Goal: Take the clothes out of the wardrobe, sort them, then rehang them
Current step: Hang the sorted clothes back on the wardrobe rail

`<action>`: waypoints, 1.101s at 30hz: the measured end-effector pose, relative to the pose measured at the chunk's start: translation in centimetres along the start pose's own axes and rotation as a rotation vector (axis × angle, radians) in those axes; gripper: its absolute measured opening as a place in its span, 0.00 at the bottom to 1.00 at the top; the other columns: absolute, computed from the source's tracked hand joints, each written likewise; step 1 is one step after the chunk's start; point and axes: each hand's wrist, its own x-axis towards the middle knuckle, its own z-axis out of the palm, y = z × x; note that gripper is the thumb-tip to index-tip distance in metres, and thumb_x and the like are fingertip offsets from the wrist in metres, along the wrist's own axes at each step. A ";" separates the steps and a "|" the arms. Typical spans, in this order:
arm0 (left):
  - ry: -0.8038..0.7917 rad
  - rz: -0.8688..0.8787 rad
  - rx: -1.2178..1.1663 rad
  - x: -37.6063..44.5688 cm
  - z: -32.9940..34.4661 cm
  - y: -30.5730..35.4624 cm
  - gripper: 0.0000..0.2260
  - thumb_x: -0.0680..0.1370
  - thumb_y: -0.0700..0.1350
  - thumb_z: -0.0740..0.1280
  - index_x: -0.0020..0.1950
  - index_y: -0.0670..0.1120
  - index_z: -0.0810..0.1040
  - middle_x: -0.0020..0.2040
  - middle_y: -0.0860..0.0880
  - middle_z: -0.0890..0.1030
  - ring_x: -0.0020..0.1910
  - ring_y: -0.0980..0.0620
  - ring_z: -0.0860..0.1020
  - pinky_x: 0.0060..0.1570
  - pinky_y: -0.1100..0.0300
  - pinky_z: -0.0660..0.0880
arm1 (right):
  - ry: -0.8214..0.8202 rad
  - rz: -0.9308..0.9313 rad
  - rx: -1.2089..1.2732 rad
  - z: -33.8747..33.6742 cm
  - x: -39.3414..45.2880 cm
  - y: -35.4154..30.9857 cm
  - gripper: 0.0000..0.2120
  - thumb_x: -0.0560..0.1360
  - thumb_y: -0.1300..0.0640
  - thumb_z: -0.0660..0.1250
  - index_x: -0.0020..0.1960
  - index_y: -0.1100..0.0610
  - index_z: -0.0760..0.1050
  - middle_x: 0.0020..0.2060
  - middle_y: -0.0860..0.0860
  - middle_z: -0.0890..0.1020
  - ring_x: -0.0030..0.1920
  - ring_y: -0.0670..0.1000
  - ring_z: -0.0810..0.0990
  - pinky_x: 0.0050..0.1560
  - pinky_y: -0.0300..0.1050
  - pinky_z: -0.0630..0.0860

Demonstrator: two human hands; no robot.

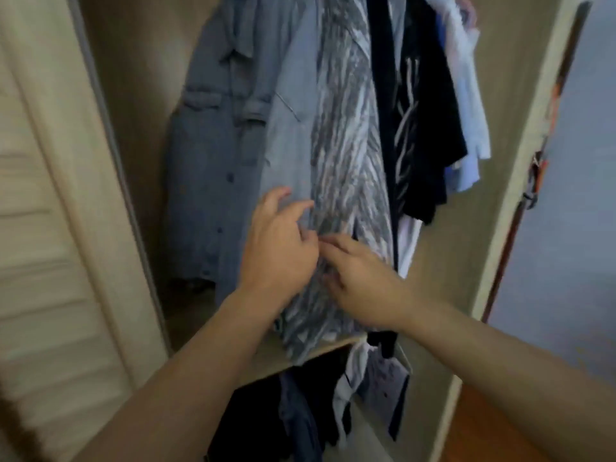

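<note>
**Both hands at the patterned shirt, lower hem region**

Both hands meet on the grey streaked shirt (346,168) hanging in the wardrobe (140,95). Left hand (278,248) lies against the cloth with fingers loosely curled; whether it grasps any fabric cannot be told from this view. Right hand (363,285) reaches in with fingers extended onto the same shirt, apparently pressing rather than clenching; motion blur prevents a firmer reading.

Shirt hangs mid-rail, its hem draped over the front edge of the wardrobe shelf (336,346). A denim dress (213,155) hangs at the left end of the row, a pale blue shirt (290,138) between the two. Dark garments (430,128) and light shirts (466,95) hang toward the right wall. More clothes (300,411) hang beneath the shelf. Louvred door (43,228) stands open at left.
</note>
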 end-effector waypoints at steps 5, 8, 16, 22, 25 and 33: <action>-0.329 0.005 -0.118 -7.9 10.6 8.4 0.13 0.78 0.39 0.64 0.59 0.50 0.82 0.63 0.54 0.75 0.64 0.53 0.72 0.64 0.56 0.71 | -0.063 0.319 0.048 -0.1 -15.1 7.5 0.22 0.78 0.59 0.63 0.71 0.52 0.70 0.61 0.53 0.75 0.57 0.57 0.78 0.54 0.49 0.73; -0.402 -0.007 -0.112 -9.2 15.4 13.5 0.12 0.80 0.42 0.63 0.60 0.50 0.82 0.62 0.53 0.76 0.61 0.52 0.74 0.61 0.54 0.73 | -0.097 0.419 0.019 -2.4 -19.1 12.5 0.20 0.79 0.58 0.62 0.71 0.54 0.71 0.63 0.56 0.77 0.60 0.60 0.78 0.56 0.51 0.75; -0.396 -0.352 0.021 -15.3 21.1 16.7 0.12 0.79 0.44 0.63 0.58 0.50 0.84 0.56 0.48 0.84 0.55 0.48 0.80 0.55 0.48 0.79 | -0.157 0.186 0.101 -1.5 -19.6 20.3 0.15 0.80 0.61 0.60 0.65 0.55 0.77 0.56 0.54 0.81 0.54 0.53 0.78 0.47 0.42 0.68; -0.261 -0.807 0.320 -22.0 13.7 14.6 0.12 0.76 0.46 0.62 0.54 0.54 0.83 0.52 0.48 0.85 0.54 0.42 0.81 0.53 0.48 0.79 | -0.406 -0.106 0.378 4.4 -15.7 13.1 0.15 0.81 0.57 0.59 0.65 0.51 0.77 0.55 0.52 0.80 0.47 0.50 0.77 0.44 0.42 0.72; -0.221 -0.932 0.396 -25.2 11.2 14.5 0.13 0.78 0.45 0.62 0.58 0.52 0.83 0.56 0.49 0.85 0.57 0.44 0.81 0.57 0.50 0.78 | -0.533 -0.152 0.455 6.9 -15.9 10.2 0.16 0.81 0.57 0.58 0.66 0.50 0.76 0.57 0.50 0.80 0.51 0.50 0.78 0.48 0.40 0.71; -0.191 -1.133 0.410 -30.9 14.0 18.3 0.13 0.80 0.46 0.61 0.61 0.51 0.81 0.57 0.50 0.83 0.56 0.47 0.80 0.55 0.53 0.78 | -0.714 -0.204 0.466 8.8 -20.2 12.1 0.16 0.82 0.55 0.57 0.66 0.48 0.75 0.58 0.53 0.80 0.50 0.53 0.79 0.48 0.46 0.76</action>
